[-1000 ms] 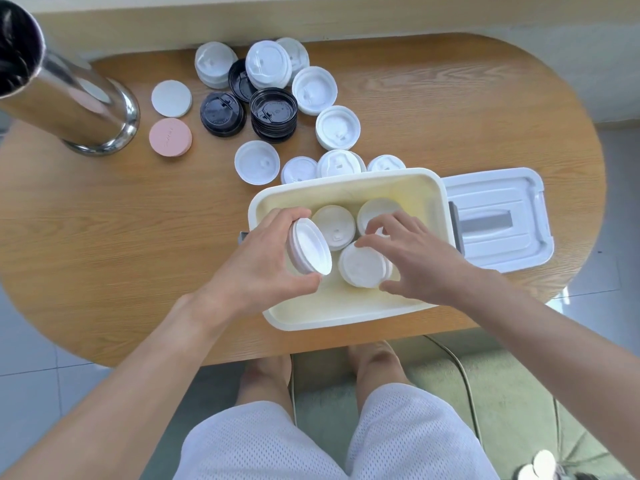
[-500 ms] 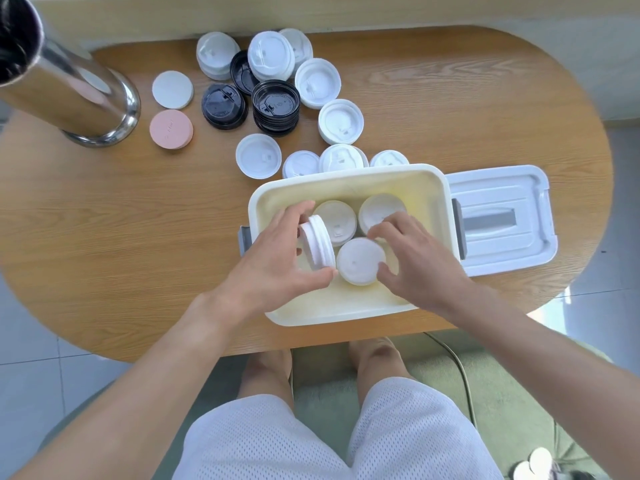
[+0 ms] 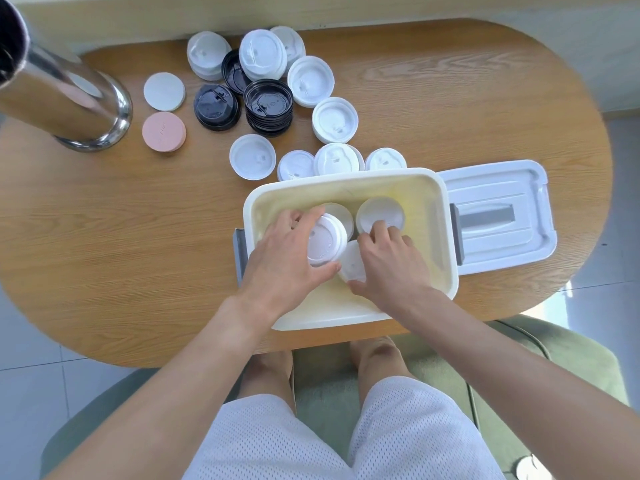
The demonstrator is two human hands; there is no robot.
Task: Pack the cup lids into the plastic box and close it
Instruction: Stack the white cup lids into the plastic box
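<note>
Since half a second ago left hand [image 3: 284, 258] tipped its lid stack [image 3: 325, 242] from on-edge to nearly flat, lower in the box [image 3: 349, 183]. Left fingers and thumb curl round stack. Right hand [image 3: 391, 265] pinches a second stack [image 3: 351, 263] just beside it, fingers curled. More white lids [image 3: 379, 214] in box's far half. Box at desk's [image 3: 104, 237] near edge; box cover [image 3: 498, 216] touching its right side. Loose lids [image 3: 268, 102] toward far edge.

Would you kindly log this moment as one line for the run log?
phase: packing | left hand: grips white lid stack in plastic box | right hand: holds white lid | box lid: off, beside
</note>
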